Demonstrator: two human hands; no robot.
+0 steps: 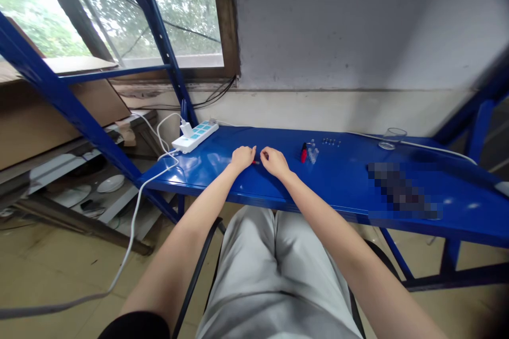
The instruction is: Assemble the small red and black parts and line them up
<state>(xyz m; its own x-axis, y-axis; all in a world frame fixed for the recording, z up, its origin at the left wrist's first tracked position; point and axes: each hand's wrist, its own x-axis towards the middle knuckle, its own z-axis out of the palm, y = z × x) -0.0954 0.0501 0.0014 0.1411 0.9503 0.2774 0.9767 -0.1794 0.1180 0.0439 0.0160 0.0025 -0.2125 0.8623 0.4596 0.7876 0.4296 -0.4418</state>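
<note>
My left hand (242, 158) and my right hand (274, 162) rest close together on the blue metal table top (342, 180), fingers curled inward. A small red item (255, 162) lies between them, partly hidden by my fingers, so I cannot tell whether either hand grips it. To the right stand a red-and-black tool handle (304, 153), small clear plastic pieces (313, 155) and a row of several small dark screws (331, 142). A clear drinking glass (392, 137) stands further right.
A white power strip (194, 136) sits at the table's left end, with white cables (137, 212) trailing to the floor. A pixelated patch (401, 193) covers part of the table. Blue steel shelf uprights (159, 37) frame the table, and white plates (110, 183) lie on a low shelf.
</note>
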